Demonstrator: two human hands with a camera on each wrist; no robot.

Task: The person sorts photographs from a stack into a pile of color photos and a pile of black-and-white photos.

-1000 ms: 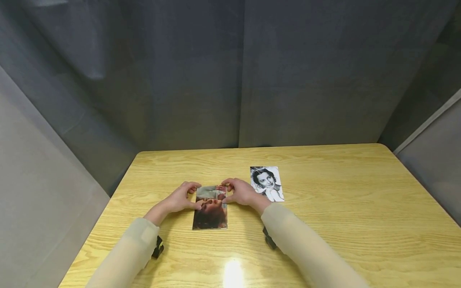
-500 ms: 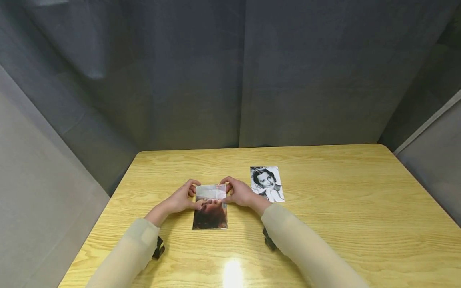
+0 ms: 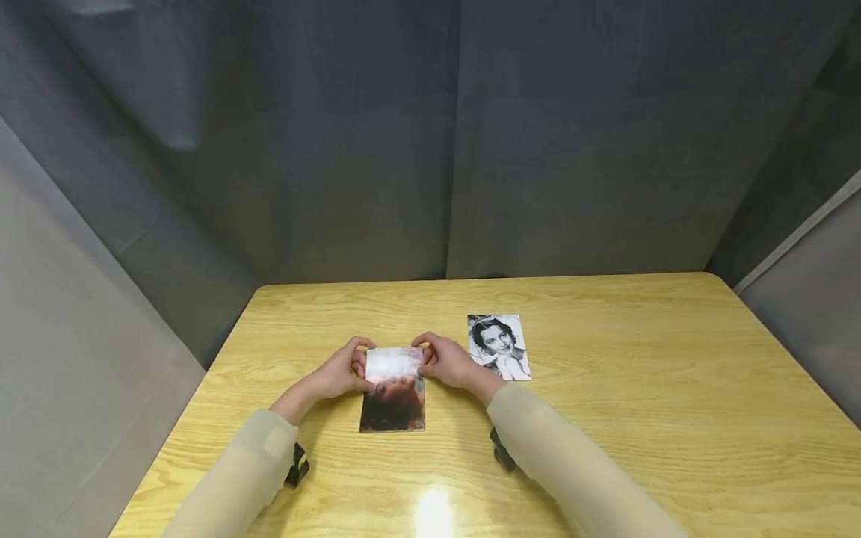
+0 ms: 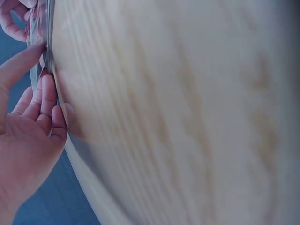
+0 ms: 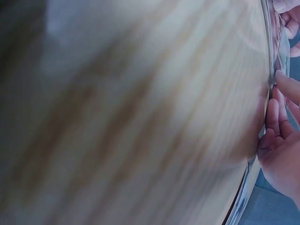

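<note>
Wooden desk (image 3: 605, 418) carries a colour photo (image 3: 393, 392) near its middle, far end lifted — the left hand (image 3: 339, 371) pinches its left edge, the right hand (image 3: 447, 362) its right. Just beside lies a black-and-white photo (image 3: 498, 346).

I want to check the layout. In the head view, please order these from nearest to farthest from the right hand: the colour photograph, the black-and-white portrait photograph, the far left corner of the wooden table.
1. Colour photograph: pinched by the right hand, on its left.
2. Black-and-white portrait photograph: flat, just right of the hand.
3. Far left corner of the wooden table: far away, beyond the left hand.
</note>
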